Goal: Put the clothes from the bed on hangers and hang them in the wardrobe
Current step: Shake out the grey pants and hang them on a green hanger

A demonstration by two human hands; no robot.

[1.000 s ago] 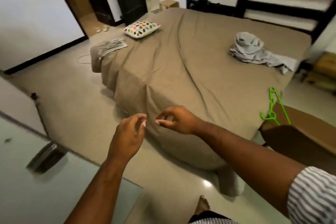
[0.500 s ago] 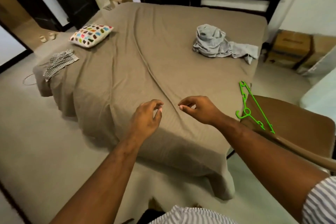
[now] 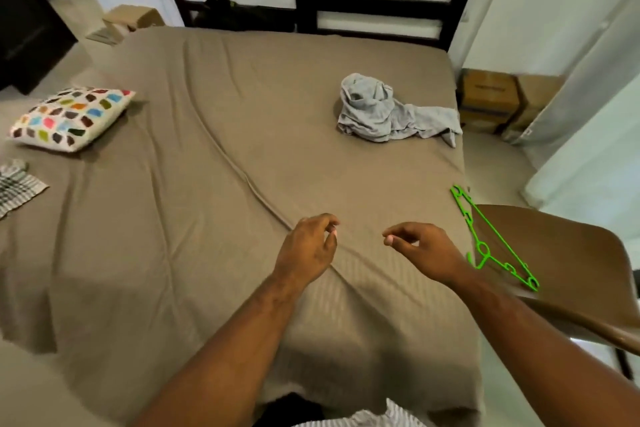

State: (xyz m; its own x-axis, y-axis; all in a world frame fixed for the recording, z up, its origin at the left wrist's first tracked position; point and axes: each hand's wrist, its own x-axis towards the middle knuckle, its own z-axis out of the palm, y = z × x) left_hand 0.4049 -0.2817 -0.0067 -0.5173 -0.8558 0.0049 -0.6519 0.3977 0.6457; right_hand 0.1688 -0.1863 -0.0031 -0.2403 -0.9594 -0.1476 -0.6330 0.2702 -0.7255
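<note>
My left hand (image 3: 306, 246), right hand (image 3: 422, 250): apart, loosely curled, empty.
Grey garment (image 3: 384, 111): bed's (image 3: 207, 218) far right.
Green hanger (image 3: 491, 236): bed's right edge.

The grey garment (image 3: 388, 111) is what I see first: a soft, light grey piece crumpled into a heap on the bed (image 3: 242, 149), far over on the right side toward the headboard. The bulk is bunched up high, and one flatter part trails off to the right, reaching the mattress edge. Over at the left edge lies a checked cloth (image 3: 17, 184), black and white, spread fairly flat, partly cut off from my view. The hanger (image 3: 491, 239) is thin, bright green plastic, a triangle with small notches along its arm. It rests on the brown chair (image 3: 571, 253) just beside the bed's right edge, hook turned toward the bed, nothing on it.
</note>
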